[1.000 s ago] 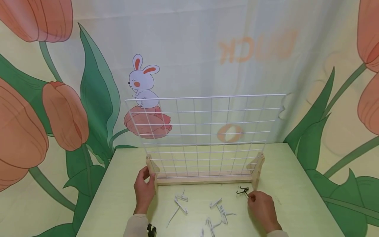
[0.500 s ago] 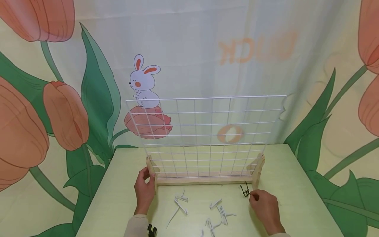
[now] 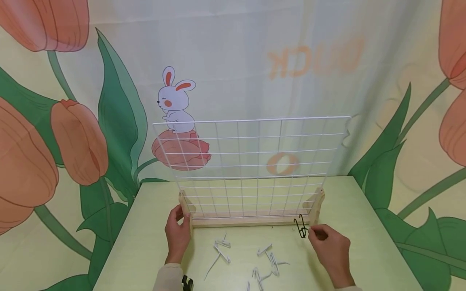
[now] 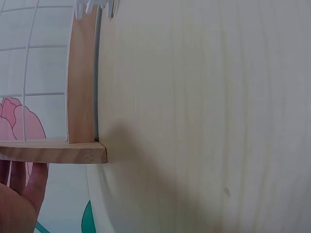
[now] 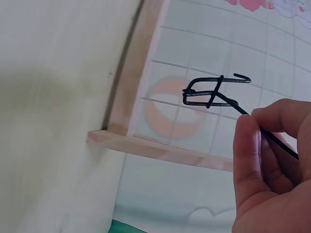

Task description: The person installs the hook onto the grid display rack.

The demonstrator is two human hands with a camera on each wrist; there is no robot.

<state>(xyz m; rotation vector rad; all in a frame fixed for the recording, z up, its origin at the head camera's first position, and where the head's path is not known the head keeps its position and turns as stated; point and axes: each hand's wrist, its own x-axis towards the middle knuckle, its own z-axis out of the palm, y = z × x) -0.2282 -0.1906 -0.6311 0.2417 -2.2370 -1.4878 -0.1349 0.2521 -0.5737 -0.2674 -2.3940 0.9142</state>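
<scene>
In the head view, a white wire grid panel [image 3: 249, 161] stands upright in a wooden stand [image 3: 251, 222]. My left hand [image 3: 177, 232] rests against the outer face of the stand's left side piece; the left wrist view shows the fingers [image 4: 36, 187] touching that wood. To the right, my right hand [image 3: 331, 248] pinches the thin stem of a black wire display hook [image 3: 301, 229] between thumb and fingertips. Its bracket end points up and left, off the table and in front of the stand's right end. The right wrist view shows the black hook [image 5: 204, 92] against the grid.
Several white wire hooks [image 3: 274, 264] lie scattered on the pale table [image 3: 364, 242] before the stand. A black object [image 3: 187, 283] is partly visible by the left sleeve. A printed curtain [image 3: 233, 60] with tulips and a rabbit hangs behind.
My right hand has lifted slightly and turned the black hook, so its two prongs now point upward. The left hand stays at the stand's left side.
</scene>
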